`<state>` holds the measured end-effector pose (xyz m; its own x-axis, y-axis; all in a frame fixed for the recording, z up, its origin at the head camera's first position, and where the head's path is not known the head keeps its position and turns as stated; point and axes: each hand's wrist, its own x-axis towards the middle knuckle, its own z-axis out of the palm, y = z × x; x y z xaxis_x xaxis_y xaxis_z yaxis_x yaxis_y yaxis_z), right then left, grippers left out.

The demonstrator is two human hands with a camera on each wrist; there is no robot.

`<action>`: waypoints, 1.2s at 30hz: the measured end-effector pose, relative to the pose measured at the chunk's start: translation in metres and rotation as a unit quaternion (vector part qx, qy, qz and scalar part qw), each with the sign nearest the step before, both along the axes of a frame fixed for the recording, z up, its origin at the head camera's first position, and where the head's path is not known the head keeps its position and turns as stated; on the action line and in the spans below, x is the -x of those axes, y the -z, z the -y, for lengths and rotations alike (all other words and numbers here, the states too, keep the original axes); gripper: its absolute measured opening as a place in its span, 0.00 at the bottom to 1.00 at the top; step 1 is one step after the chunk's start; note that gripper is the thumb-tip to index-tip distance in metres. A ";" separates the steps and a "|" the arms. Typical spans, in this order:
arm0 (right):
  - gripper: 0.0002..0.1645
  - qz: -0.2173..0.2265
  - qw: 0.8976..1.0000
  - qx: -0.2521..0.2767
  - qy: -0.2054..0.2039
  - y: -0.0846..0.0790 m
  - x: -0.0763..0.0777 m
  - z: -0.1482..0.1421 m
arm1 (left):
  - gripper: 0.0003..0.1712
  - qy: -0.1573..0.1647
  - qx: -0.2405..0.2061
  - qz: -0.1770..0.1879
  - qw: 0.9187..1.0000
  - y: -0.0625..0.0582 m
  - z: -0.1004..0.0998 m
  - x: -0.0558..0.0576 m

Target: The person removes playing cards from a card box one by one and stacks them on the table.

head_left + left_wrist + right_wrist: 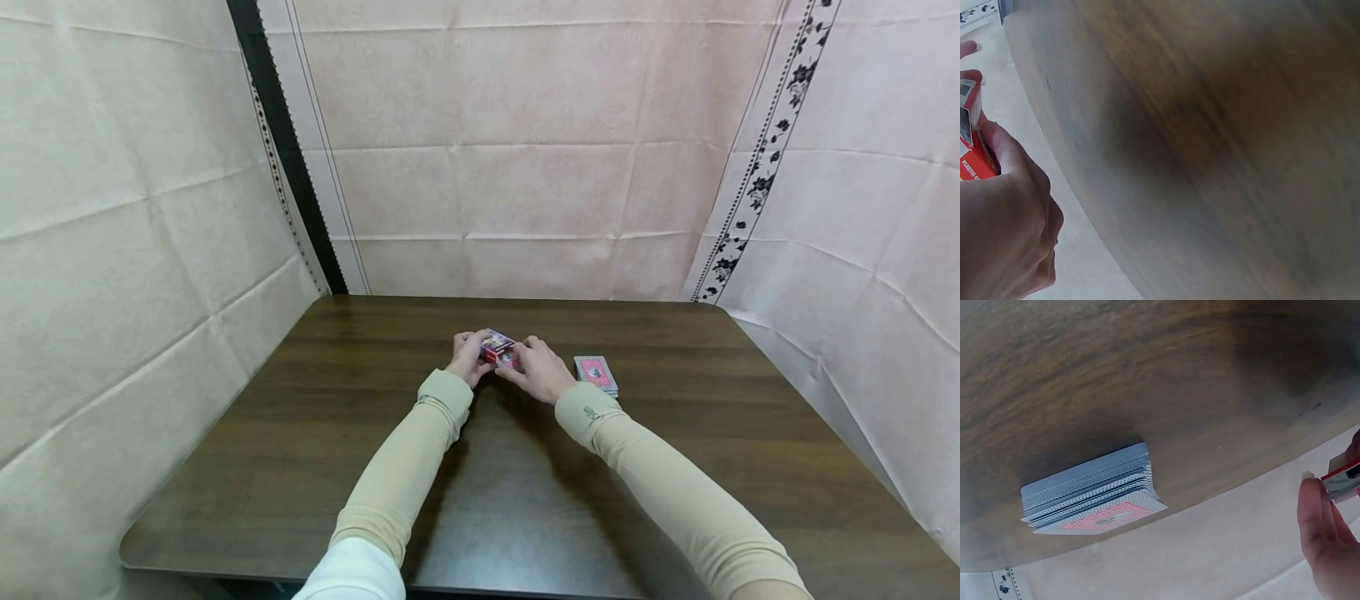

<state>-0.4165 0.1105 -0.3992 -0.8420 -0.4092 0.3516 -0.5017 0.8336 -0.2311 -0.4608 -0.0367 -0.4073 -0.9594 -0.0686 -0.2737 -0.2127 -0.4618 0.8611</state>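
Note:
A small red and dark playing-card box (496,343) is held between both hands over the middle of the table. My left hand (467,357) grips its left side, fingers behind and thumb in front. At the box's right end, my right hand (543,372) pinches it between thumb and fingers. The left wrist view shows the box's red side (979,164) with white lettering and an end that looks open. Just right of the right hand, a deck of playing cards (596,372) with red-patterned backs lies in a slightly uneven stack. What the box contains is hidden.
The dark brown wooden table (390,417) has rounded corners. Pale cloth sheets (540,192) hang behind it and on both sides, with a black strip (288,150) at the left corner and a floral border (765,175) at the right.

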 end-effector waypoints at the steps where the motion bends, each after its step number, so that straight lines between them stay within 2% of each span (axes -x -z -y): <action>1: 0.22 -0.004 1.000 -0.001 0.001 -0.001 0.000 0.000 | 0.22 0.000 0.001 0.002 1.000 0.000 0.000 0.000; 7: 0.19 -0.018 0.999 -0.042 0.004 -0.003 -0.003 0.000 | 0.22 -0.016 0.006 0.004 1.000 0.002 0.006 0.001; 12: 0.24 0.005 0.998 -0.061 0.005 -0.004 -0.004 -0.004 | 0.21 -0.037 0.005 -0.001 0.999 0.002 0.010 -0.002; 17: 0.27 0.020 0.998 -0.056 0.010 -0.004 -0.006 -0.010 | 0.24 -0.052 -0.005 -0.007 0.999 0.003 0.013 -0.002; 28: 0.24 -0.007 0.999 -0.025 0.021 -0.001 -0.003 -0.027 | 0.26 -0.051 -0.010 -0.006 0.999 0.003 0.011 0.002; 36: 0.24 -0.001 0.998 -0.032 0.044 0.003 -0.001 -0.040 | 0.28 -0.044 -0.020 -0.010 0.999 0.001 0.009 0.000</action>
